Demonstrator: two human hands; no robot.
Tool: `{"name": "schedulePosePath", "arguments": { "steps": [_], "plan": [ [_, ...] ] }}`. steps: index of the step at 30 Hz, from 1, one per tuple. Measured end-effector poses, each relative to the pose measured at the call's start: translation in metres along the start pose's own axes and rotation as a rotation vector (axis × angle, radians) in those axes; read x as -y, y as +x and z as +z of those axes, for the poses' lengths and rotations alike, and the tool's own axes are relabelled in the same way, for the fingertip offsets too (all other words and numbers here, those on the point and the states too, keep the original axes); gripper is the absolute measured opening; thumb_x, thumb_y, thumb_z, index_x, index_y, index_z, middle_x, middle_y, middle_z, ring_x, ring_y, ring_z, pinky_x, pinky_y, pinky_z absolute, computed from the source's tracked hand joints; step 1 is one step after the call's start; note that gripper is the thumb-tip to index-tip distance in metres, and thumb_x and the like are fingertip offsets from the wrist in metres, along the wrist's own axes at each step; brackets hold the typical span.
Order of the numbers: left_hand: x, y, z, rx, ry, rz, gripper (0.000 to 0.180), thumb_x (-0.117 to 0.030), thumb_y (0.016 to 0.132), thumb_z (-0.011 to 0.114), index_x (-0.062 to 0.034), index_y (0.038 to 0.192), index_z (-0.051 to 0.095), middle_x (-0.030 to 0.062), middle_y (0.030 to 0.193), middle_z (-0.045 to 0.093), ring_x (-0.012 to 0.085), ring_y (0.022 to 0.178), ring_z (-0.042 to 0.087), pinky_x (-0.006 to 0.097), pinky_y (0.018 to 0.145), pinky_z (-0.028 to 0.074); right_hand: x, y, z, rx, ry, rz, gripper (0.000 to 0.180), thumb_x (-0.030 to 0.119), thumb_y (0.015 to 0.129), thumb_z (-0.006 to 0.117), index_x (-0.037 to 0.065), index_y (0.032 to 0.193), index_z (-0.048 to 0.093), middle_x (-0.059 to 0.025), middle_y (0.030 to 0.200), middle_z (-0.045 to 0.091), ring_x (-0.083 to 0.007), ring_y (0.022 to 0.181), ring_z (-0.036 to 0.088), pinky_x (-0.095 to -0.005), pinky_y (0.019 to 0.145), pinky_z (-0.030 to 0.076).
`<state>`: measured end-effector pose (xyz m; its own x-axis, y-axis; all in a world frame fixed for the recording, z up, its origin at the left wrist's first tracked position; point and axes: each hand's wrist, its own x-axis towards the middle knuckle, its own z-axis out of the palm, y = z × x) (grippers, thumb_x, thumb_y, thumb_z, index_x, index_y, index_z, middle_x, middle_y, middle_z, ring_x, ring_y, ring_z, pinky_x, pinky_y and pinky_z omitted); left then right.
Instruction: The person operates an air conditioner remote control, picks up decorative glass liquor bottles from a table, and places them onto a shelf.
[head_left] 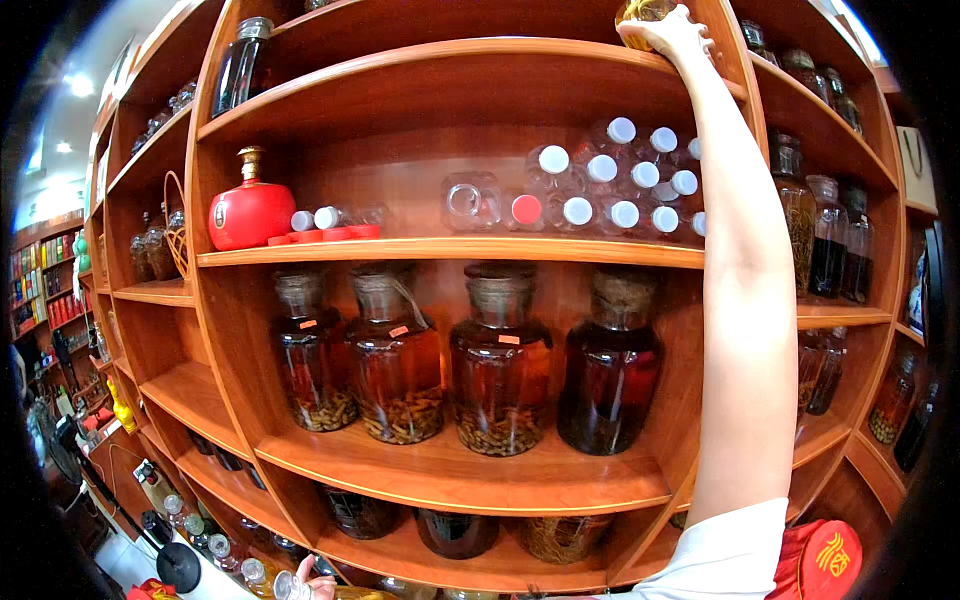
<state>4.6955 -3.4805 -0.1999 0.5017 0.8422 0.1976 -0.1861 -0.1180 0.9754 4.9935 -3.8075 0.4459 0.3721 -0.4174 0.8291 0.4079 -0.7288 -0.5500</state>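
My right arm reaches up across the shelves, and my right hand [684, 36] is on a glass jar with golden contents [646, 14] at the top shelf's edge. The hand is closed against the jar's lower side; the picture's upper edge cuts off the jar's top. Low down, at the lower edge, my left hand [319, 581] shows only in part. Its fingers curl beside the neck of a clear glass bottle [288, 586], and the rest of the hand is out of the picture.
On the middle shelf [450, 250] stand a red round bottle [250, 205] and several clear plastic bottles with white caps [601, 168]. Below them are large stoppered jars of dark reddish liquid [500, 365]. More bottles [222, 548] line the floor at the lower left.
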Motion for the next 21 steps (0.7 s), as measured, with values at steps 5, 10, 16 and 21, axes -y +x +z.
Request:
{"name": "schedulePosePath", "arguments": {
  "steps": [5, 10, 16, 21],
  "plan": [
    [-0.010, -0.004, -0.004, -0.009, -0.012, 0.000, 0.051, -0.013, 0.068, 0.056, 0.0027, 0.115, 0.047, 0.0111, 0.087, 0.061, 0.0129, 0.069, 0.055, 0.024, 0.067, 0.043, -0.004, 0.005, 0.012, -0.111, -0.035, 0.044, 0.102, 0.038, 0.050, 0.069, 0.011, 0.132, 0.015, -0.0238, 0.134, 0.018, -0.0429, 0.123, 0.017, -0.0574, 0.094, 0.023],
    [-0.013, -0.006, -0.013, -0.022, -0.026, 0.004, 0.049, -0.013, 0.068, 0.055, 0.0026, 0.115, 0.048, 0.0109, 0.090, 0.060, 0.0138, 0.072, 0.055, 0.025, 0.069, 0.043, -0.004, 0.001, 0.012, -0.117, -0.072, 0.033, 0.100, 0.037, 0.051, 0.073, 0.013, 0.131, 0.017, -0.0207, 0.136, 0.015, -0.0403, 0.125, 0.013, -0.0569, 0.093, 0.025],
    [-0.016, -0.015, -0.022, -0.042, -0.033, 0.019, 0.047, -0.012, 0.069, 0.055, 0.0024, 0.114, 0.049, 0.0108, 0.093, 0.059, 0.0148, 0.076, 0.055, 0.026, 0.072, 0.043, -0.030, 0.057, 0.048, -0.292, -0.146, -0.127, 0.096, 0.052, 0.054, 0.070, 0.016, 0.130, 0.023, -0.0232, 0.131, 0.022, -0.0429, 0.120, 0.021, -0.0603, 0.088, 0.027],
    [-0.020, -0.029, -0.029, -0.052, -0.035, 0.032, 0.045, -0.012, 0.070, 0.055, 0.0022, 0.113, 0.050, 0.0106, 0.097, 0.059, 0.0157, 0.079, 0.055, 0.027, 0.074, 0.042, -0.044, 0.065, 0.050, -0.287, -0.175, -0.217, 0.098, 0.055, 0.055, 0.068, 0.018, 0.132, 0.020, -0.0267, 0.132, 0.019, -0.0430, 0.124, 0.015, -0.0625, 0.091, 0.021]
  ]
}}
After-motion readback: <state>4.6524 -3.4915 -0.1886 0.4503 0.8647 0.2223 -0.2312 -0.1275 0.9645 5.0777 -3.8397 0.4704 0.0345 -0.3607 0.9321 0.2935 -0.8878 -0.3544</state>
